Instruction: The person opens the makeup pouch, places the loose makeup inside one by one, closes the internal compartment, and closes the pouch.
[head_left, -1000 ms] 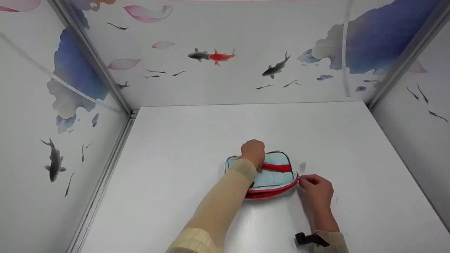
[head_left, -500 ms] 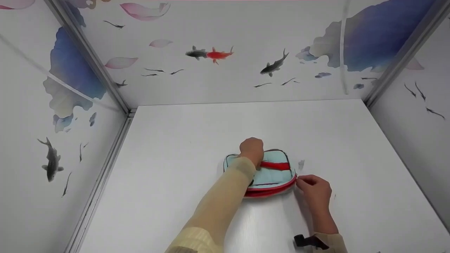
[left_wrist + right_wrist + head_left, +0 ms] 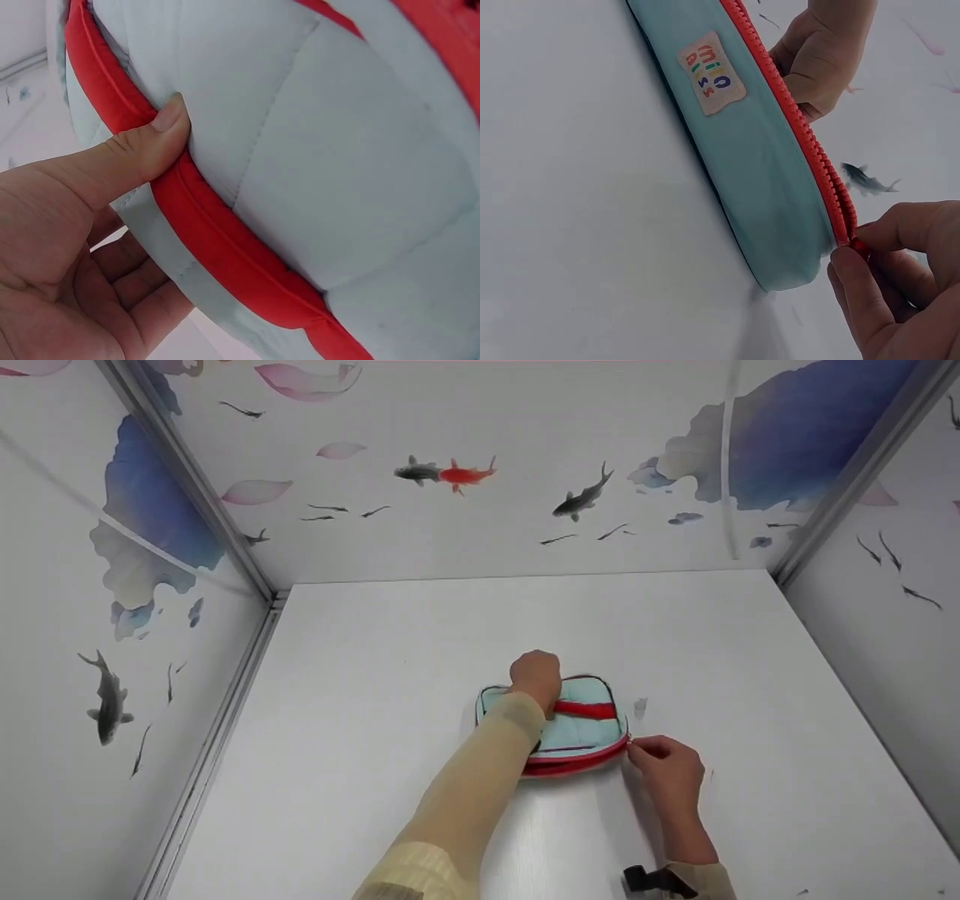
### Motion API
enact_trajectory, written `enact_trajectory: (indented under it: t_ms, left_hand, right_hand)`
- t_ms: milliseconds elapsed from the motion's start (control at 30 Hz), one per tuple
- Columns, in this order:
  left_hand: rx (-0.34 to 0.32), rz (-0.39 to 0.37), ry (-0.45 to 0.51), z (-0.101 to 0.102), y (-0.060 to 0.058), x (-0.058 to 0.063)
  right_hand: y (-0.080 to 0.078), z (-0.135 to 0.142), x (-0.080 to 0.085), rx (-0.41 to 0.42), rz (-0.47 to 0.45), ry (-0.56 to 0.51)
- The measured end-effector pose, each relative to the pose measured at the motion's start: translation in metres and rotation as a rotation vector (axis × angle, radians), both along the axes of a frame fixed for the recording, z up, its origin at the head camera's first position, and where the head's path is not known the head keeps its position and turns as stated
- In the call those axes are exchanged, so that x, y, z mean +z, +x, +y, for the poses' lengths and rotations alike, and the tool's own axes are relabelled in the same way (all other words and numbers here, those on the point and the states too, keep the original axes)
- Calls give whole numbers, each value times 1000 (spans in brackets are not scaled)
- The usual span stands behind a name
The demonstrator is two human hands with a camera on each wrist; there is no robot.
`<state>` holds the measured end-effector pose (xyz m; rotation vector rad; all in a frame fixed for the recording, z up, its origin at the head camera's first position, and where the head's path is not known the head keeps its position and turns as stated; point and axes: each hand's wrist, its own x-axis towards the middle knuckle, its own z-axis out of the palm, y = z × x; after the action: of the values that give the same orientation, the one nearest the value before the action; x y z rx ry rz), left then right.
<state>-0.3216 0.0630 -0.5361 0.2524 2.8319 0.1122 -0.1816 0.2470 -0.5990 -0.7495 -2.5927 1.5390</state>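
Observation:
A light-blue quilted bag with red trim lies on the white table. My left hand grips its red handle strap; in the left wrist view the thumb presses on the strap and the fingers curl behind the light-blue fabric edge. At the bag's right corner, my right hand pinches the small red zipper pull between thumb and forefinger. The red zipper has a gap between its teeth rows along the near side. A lettered patch is on the side wall. The bag's contents are hidden.
White walls with printed fish and petals enclose the table on the left, back and right. Metal rails run along the corners. A small grey mark is right of the bag. A black strap is on my right wrist.
The right hand has edged slightly nearer to me with the zipper pull. The left hand keeps its grip. The whole head view has drifted a little.

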Motion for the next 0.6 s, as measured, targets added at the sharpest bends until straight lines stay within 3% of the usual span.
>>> enact_trajectory:
  t_ms: [300, 600]
  left_hand:
    - [10, 31, 36, -3, 4, 7]
    - [3, 29, 51, -4, 6, 7]
  right_hand:
    - [7, -6, 0, 30, 76, 69]
    - [12, -11, 2, 41, 59, 68]
